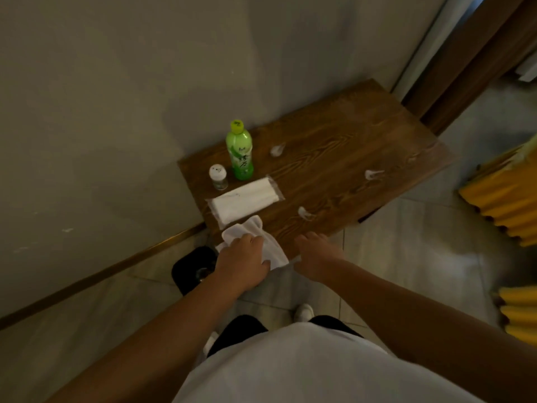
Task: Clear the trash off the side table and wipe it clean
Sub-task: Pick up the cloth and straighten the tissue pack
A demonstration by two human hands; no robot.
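My left hand [244,257] presses the white cloth [255,242] onto the wooden side table [334,158] corner; right hand [316,251] open, empty, nearer the crumpled clear wrapper [304,213] just beyond it.

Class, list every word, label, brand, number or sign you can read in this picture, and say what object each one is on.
No text reads clearly.
Green bottle: dark brush-style characters run down its label, too blurred to quote.
Bottle's yellow cap: a faint mark, unreadable.
Small white-lidded jar: only dots on the lid, no words.
Clear-wrapped white packet: a tiny dark speck of print, too small to read.
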